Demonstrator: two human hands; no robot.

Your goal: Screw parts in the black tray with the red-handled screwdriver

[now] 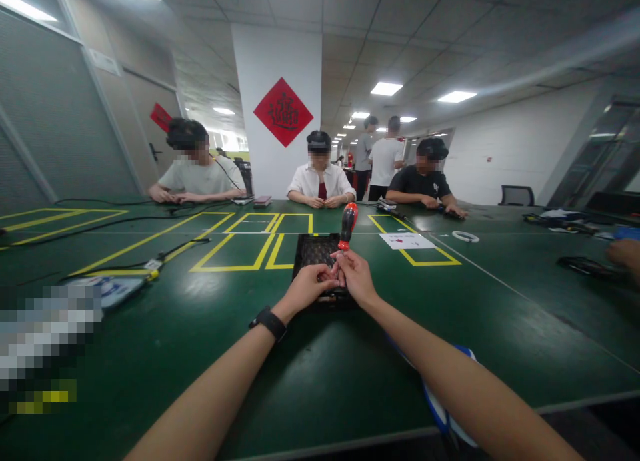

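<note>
A screwdriver (347,225) with a red and black handle stands nearly upright, handle up, over a black open tray or casing (299,253). My right hand (354,278) is closed round its thin shaft, below the handle. Close against it, my left hand (316,282) is pinched near the shaft's lower end, its fingertips meeting those of the right. Whatever lies between the left fingertips is too small to make out. Both hands hover over or rest on the black casing, whose dark inside is partly covered by them. The screwdriver's tip is hidden among my fingers.
Yellow tape rectangles mark the green table (200,348). A white paper sheet (407,241) and a white ring (465,236) lie to the right. Cables and a flat pouch (113,292) are at left. Several people sit across the table; another person's hand (625,253) shows far right.
</note>
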